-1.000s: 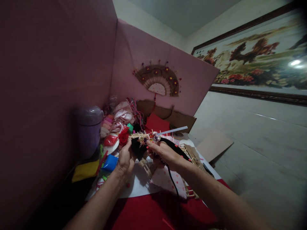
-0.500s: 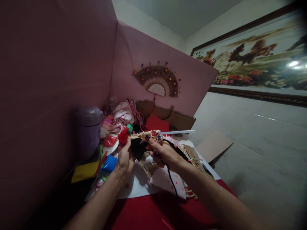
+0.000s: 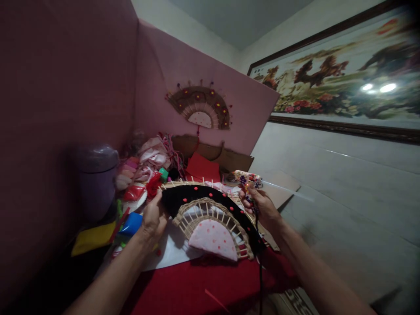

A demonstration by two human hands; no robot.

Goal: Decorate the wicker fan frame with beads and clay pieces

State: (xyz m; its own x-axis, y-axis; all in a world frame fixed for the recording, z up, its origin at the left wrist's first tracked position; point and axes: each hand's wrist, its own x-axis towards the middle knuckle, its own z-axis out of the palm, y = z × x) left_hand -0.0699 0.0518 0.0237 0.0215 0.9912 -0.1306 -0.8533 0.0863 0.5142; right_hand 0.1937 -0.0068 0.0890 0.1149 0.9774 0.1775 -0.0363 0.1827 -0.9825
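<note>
My left hand [image 3: 155,217] is closed on the left end of a woven fan [image 3: 183,215]. The fan has thin sticks, a black band [image 3: 210,193] with several red dots, and a pale half-round piece [image 3: 214,238] with red dots at its base. Off the fan's upper right side, my right hand [image 3: 262,205] grips a flower-patterned glue gun [image 3: 248,178] by its handle. A clear glue stick [image 3: 285,189] sticks out of the gun's back toward the right. A black cord [image 3: 260,280] hangs down from the handle.
A second, brown fan [image 3: 200,105] hangs on the pink board. At left stand a purple container [image 3: 97,183], a blue packet [image 3: 131,224] and a yellow packet [image 3: 93,238]. Red card [image 3: 202,168] leans on cardboard behind. Red cloth [image 3: 183,284] covers the front edge.
My right hand with the glue gun has moved right, away from the fan's left end. The whole fan now shows, and the view has turned slightly right.
</note>
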